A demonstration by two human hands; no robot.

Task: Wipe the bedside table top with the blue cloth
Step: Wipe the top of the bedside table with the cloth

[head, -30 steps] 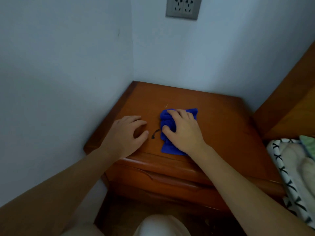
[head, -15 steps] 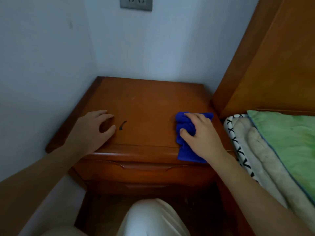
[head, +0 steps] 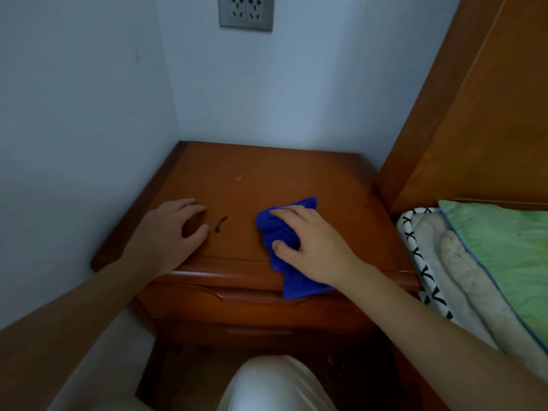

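The wooden bedside table (head: 267, 167) stands in a wall corner. A crumpled blue cloth (head: 275, 235) lies on its front middle-right, one end hanging over the front edge. My right hand (head: 311, 241) presses down on the cloth, fingers curled over it. My left hand (head: 175, 232) rests flat on the front left of the top, fingers apart, holding nothing. A small dark mark (head: 221, 224) sits on the wood between my hands, with a faint pale scratch (head: 239, 176) farther back.
White walls close in the table at left and back, with a grey double socket (head: 245, 12) above. A wooden headboard (head: 474, 114) and bed with green cover (head: 510, 256) and black-and-white bedding (head: 421, 262) lie right. My knee (head: 272, 384) is below the drawers.
My right hand has slid the cloth back leftward from the table's right edge toward the middle. Before that it went from middle to right. My left hand has stayed in place.
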